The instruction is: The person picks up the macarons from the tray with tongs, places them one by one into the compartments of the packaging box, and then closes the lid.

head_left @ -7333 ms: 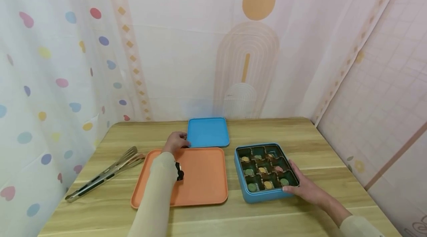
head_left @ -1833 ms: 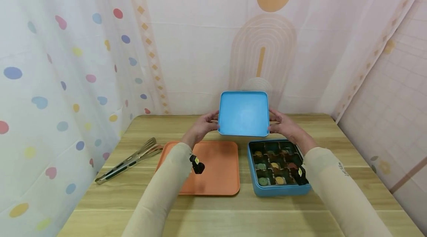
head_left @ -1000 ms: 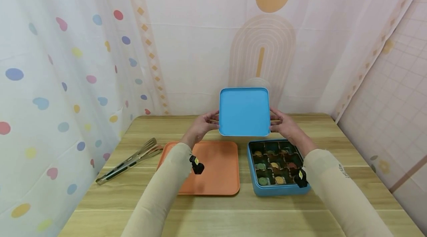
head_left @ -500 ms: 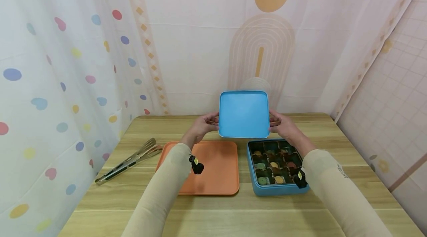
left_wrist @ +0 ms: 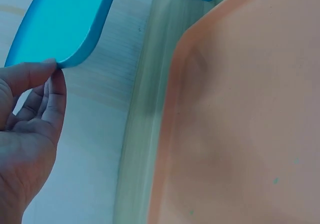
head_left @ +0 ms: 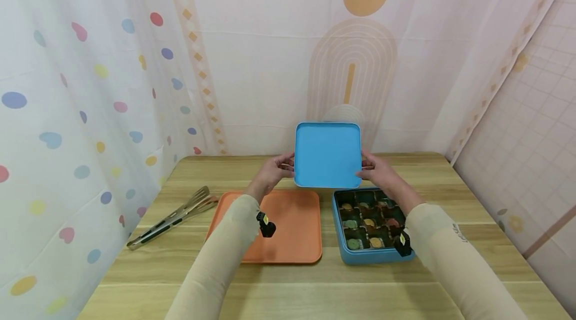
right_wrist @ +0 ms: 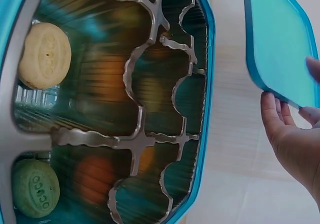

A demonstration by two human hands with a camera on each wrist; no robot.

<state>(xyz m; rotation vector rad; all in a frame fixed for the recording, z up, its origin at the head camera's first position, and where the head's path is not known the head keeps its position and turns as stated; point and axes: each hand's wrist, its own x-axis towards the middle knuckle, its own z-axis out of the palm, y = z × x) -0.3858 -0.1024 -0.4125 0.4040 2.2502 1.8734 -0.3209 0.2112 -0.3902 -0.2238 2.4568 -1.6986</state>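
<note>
A shallow blue lid hangs tilted above the back of the table, its rimmed inside facing me. My left hand pinches its left edge, and in the left wrist view the thumb of that hand lies on a lower corner of the lid. At the right edge my right hand grips it between thumb and fingers. Below the right forearm stands a blue square box with a dark divided insert. Small round pressed cakes sit in its compartments, among them a green cake and a pale yellow cake.
An orange tray lies left of the box, partly under my left forearm. Metal tongs with dark handles lie farther left on the wooden table. Patterned curtains rise right behind the table's back edge.
Several seconds ago the lid lay on the table by my left hand, while my right held the box. Both hands then raised it. Lately the lid only tips slightly, and my right thumb slides onto its face.
</note>
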